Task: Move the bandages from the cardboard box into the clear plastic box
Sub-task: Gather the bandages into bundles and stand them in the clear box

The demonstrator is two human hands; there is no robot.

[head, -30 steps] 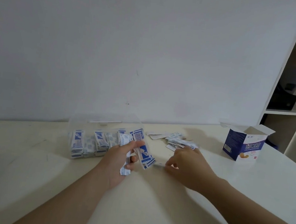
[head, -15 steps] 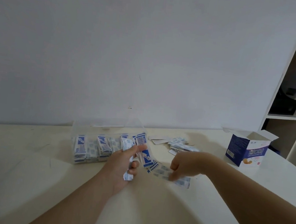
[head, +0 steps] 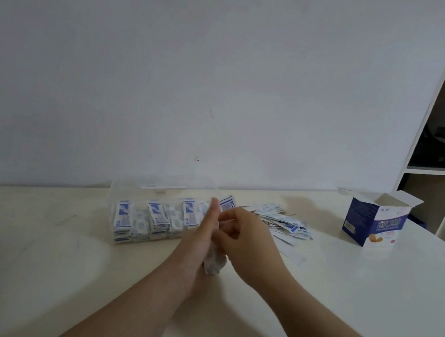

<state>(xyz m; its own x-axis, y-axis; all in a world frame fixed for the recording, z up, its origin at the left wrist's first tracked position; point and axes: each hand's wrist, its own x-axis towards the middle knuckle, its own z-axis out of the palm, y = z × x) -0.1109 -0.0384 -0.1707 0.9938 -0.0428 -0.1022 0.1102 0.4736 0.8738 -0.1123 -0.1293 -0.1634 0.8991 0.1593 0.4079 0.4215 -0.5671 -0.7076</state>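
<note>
The left hand [head: 199,242] grips a bundle [head: 213,262] of bandages upright, thumb raised along its near side, just in front of the right end of the clear box [head: 128,190]. The right hand [head: 249,242] is pressed to the bundle's other side with curled fingers and seems to pinch it, though what lies between its fingertips is hidden. Rows of bandages [head: 156,216] already stand on edge inside the clear box. A loose pile [head: 281,224] lies on the surface [head: 67,275] just right of the hands. The cardboard box [head: 372,225] stands open, well apart to the right; its inside cannot be seen.

The step in hand looks like squaring the bundle before it goes into the box. To do it well:

- Tap the bundle's lower edge on the surface so the strips line up; its bottom end looks ragged.
- Keep the left grip firm near the middle, since thin wrappers slide and fan out easily.
- Use the right hand to push stray ends flush, not to pull.
- Lower the bundle on edge into the free space at the right end, matching the rows there.
- Release only once the neighbours hold it upright.

Much of the task seems done, with the pile left to gather.
</note>
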